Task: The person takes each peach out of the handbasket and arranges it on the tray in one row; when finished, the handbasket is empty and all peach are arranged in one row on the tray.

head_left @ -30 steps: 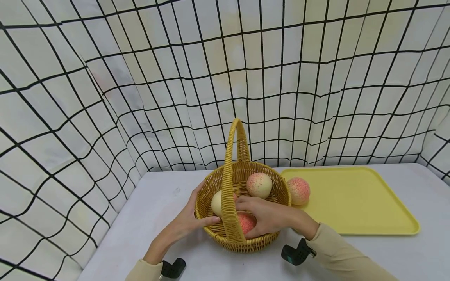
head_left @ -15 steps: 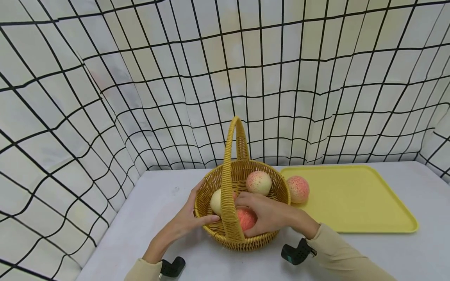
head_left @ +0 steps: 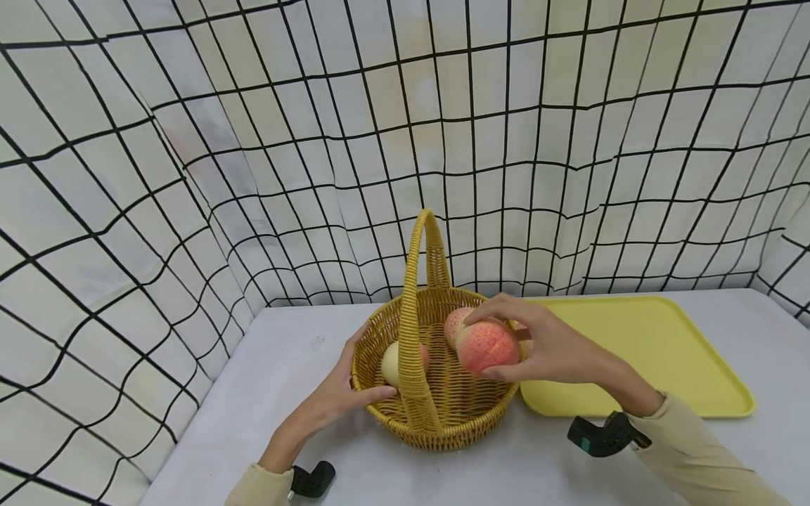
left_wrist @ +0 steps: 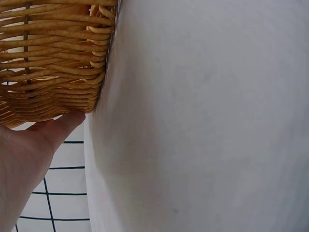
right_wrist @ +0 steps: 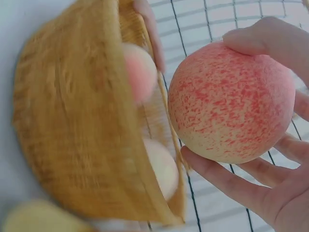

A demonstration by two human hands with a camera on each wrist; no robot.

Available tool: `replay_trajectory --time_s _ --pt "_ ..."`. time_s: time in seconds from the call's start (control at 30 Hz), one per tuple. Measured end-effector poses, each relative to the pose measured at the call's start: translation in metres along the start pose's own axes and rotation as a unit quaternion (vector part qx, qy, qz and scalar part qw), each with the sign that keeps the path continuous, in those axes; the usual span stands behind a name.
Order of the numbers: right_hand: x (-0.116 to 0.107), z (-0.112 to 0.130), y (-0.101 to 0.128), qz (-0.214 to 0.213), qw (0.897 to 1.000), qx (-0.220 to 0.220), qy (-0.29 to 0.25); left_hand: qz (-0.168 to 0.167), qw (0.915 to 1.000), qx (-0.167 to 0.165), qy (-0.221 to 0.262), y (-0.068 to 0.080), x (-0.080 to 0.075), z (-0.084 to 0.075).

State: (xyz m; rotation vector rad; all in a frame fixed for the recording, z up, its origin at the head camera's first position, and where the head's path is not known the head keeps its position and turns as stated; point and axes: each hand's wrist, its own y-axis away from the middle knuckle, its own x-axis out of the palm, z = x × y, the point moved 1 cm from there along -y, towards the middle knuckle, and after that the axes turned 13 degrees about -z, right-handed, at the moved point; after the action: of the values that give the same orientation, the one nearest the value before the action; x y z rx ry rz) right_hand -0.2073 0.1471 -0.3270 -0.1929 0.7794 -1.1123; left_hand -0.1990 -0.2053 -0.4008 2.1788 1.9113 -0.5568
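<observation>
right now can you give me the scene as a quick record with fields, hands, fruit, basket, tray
left hand: left hand rests against the outer wall of the basket, thumb at the rim
right hand: right hand holds a peach above the basket's right side
fruit in basket: two peaches, one pale behind the handle, one partly hidden by the held peach
tray: yellow tray to the right of the basket, on the table; whatever lies at its near left corner is hidden by the hand
backdrop: white cloth with black grid
</observation>
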Motion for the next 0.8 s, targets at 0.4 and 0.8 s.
replay_trajectory --time_s 0.4,0.8 --pt "-0.057 -0.026 0.042 -0.067 0.995 0.017 0.07 -0.005 1.0 -0.001 0.001 0.001 -0.002 0.001" --pt "-0.078 -0.053 0.074 -0.135 0.981 0.054 0.129 -0.006 0.9999 -0.005 -0.011 0.001 0.0 -0.001"
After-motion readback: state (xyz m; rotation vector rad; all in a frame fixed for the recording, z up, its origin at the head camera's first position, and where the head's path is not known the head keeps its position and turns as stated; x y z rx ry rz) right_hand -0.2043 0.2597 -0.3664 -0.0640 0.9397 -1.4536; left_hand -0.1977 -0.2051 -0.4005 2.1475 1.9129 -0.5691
